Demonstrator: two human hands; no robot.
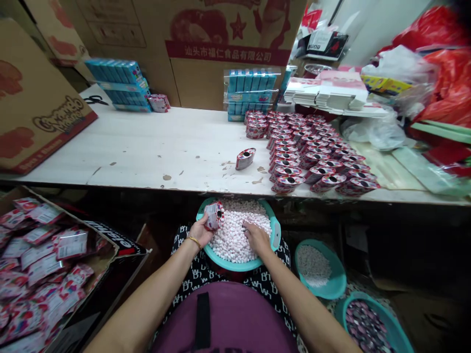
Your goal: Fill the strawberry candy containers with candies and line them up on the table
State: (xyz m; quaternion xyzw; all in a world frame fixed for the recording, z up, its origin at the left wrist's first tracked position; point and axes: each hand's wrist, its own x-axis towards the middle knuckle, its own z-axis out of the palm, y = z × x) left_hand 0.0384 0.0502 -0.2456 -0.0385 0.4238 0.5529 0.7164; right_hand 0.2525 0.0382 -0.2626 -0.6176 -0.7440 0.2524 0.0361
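On my lap rests a teal basin [275,234] filled with small white and pale pink candies [235,235]. Over its left side, my left hand [200,231] grips a small red and white packet [212,216], its dark round opening turned toward the candies. My right hand [256,238] is in the candies at the right of the basin, fingertips bent down into them; whether it holds any is hidden. A single packet [245,159] stands upright on the white table, left of several rows of similar packets [318,172] with round openings on top.
The white table [147,157] spans ahead, with cartons [228,83] behind. A box of flat packets [121,243] is at left. Basins of white pieces [340,287] and dark round pieces [348,300] sit low right. Plastic bags [445,83] lie at far right.
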